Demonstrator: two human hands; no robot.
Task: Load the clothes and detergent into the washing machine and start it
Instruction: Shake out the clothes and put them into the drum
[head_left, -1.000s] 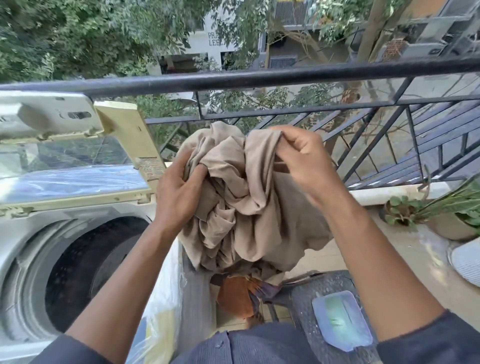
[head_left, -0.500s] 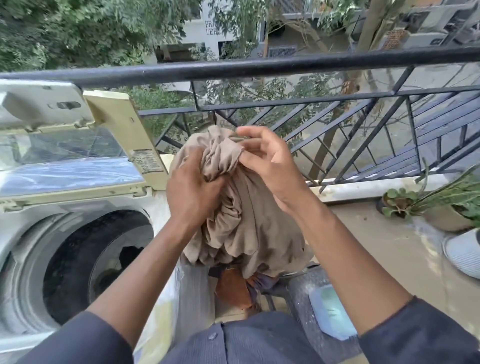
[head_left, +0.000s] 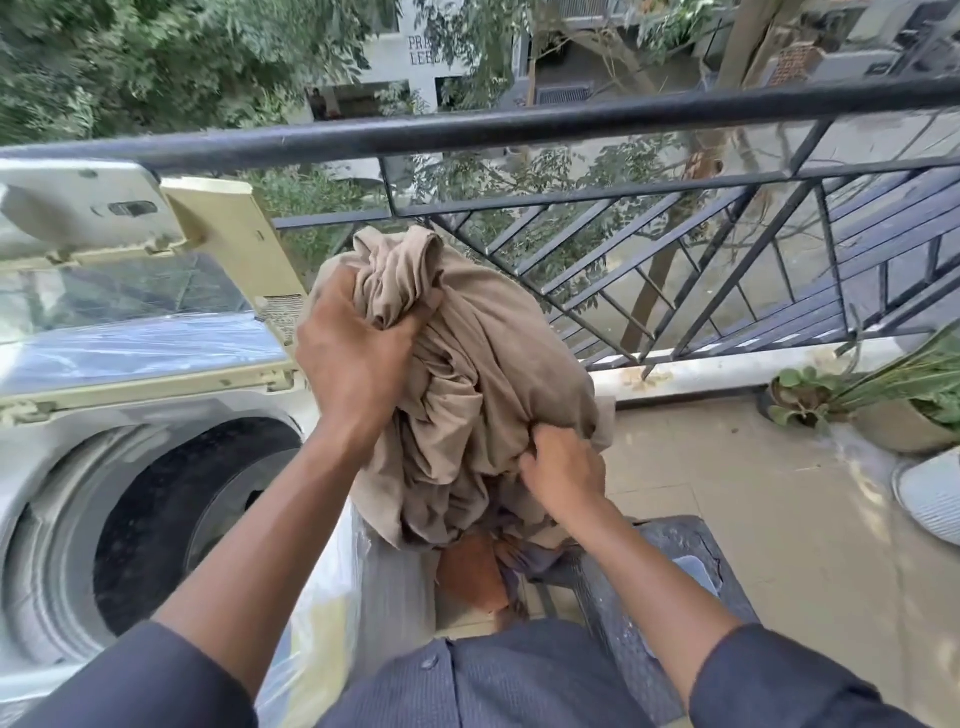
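Gripping: we see both hands on one bunched beige cloth, held up in the air just right of the washing machine.
Left hand: fingers curled tight into the cloth's upper folds, knuckles twd camera, forearm rising from bottom left w/ a dark sleeve at the elbow.
Right hand: lower down, fingers pinching the cloth's lower right edge; back of hand faces us, arm comes in from bottom right.
Cloth: hangs in a crumpled lump btwn the two hands, top tuft sticking up above the left hand; not in the drum.
Under the cloth: more clothes, an orange-brown piece among them, lying on a dark plastic chair; we can't tell how many items.
Washer: top-loader at left, lid up and leaning back twd the railing, dark drum opening showing; a clear plastic cover hangs on its right side.
Chair seat: a pale blue flat item lies on it, mostly hidden by the right arm.
Place: a balcony w/ tan floor tiles, black metal railing across the frame.
Right edge: potted plants on the floor by the ledge, a white round object near them.
Beyond the railing: trees and a building below.
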